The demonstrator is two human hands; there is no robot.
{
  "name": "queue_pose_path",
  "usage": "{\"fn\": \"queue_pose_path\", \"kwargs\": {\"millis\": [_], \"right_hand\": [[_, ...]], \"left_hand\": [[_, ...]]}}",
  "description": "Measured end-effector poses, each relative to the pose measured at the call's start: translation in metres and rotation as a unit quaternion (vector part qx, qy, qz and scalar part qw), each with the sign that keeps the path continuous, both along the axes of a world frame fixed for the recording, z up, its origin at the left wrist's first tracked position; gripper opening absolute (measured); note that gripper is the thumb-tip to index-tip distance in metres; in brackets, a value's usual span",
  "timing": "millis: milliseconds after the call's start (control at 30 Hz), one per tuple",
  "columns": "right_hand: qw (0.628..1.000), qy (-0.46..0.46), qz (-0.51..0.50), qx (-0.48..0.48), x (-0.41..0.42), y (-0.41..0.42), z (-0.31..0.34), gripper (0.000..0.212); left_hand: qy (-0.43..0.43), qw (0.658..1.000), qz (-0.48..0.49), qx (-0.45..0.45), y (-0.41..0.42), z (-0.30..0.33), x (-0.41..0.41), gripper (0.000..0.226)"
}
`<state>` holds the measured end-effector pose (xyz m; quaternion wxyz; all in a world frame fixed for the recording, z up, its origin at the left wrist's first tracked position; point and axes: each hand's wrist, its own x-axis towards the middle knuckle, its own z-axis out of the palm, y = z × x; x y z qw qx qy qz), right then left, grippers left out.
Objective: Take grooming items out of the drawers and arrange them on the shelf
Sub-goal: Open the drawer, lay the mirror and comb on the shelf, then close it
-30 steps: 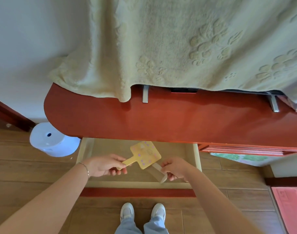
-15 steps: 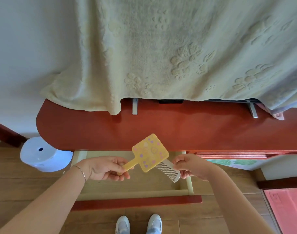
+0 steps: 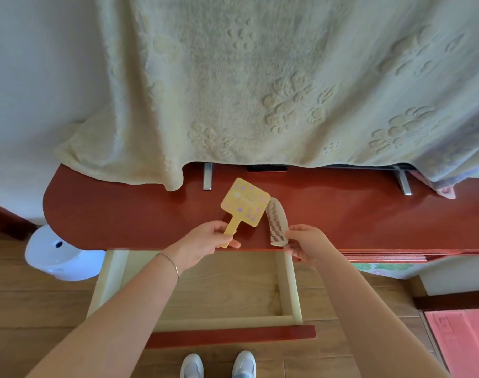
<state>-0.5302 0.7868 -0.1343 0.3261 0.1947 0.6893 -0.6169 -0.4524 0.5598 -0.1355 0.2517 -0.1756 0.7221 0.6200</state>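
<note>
Head view: left hand [image 3: 203, 245] gripping flat yellow square hand mirror [image 3: 245, 205] by its handle; right hand [image 3: 305, 242] pinching curved, fine-toothed cream comb [image 3: 278, 225], over glossy red shelf [image 3: 124, 214].

left hand [image 3: 205, 242] grips the handle of a yellow paddle mirror [image 3: 243, 207] — right hand [image 3: 305, 241] pinches a pale comb [image 3: 278, 222] beside it, both over the red shelf [image 3: 124, 211]. the drawer [image 3: 288, 282] below stands open; 2 shoes [image 3: 192, 365] show.

arms bare | left wrist: thin bracelet [image 3: 170, 261] | white shoes [image 3: 218, 364]
</note>
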Motion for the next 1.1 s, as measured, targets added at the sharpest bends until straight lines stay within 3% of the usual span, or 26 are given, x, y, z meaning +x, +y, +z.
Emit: {"fn": "queue_pose_path", "kwargs": {"millis": [133, 267, 633, 867, 1100], "right_hand": [[1.0, 0.022, -0.004, 0.023, -0.016, -0.008, -0.005, 0.007], [0.998, 0.025, -0.01, 0.056, -0.031, -0.015, -0.014, 0.006], [0.979, 0.081, 0.052, 0.177, -0.05, -0.028, -0.026, 0.008], [0.935, 0.159, 0.154, 0.278, -0.042, -0.034, -0.019, 0.049], [0.921, 0.171, 0.164, 0.309, -0.037, -0.037, -0.022, 0.051]], "left_hand": [[0.005, 0.995, 0.095, -0.016, 0.01, -0.005, -0.013, 0.02], [-0.004, 0.982, 0.187, 0.037, 0.017, -0.01, -0.025, 0.017], [0.012, 0.97, 0.24, -0.016, 0.025, -0.024, -0.04, 0.027], [0.042, 0.965, 0.167, -0.197, 0.038, -0.027, -0.042, 0.036], [0.024, 0.949, 0.102, -0.296, 0.041, -0.028, -0.045, 0.037]]}}
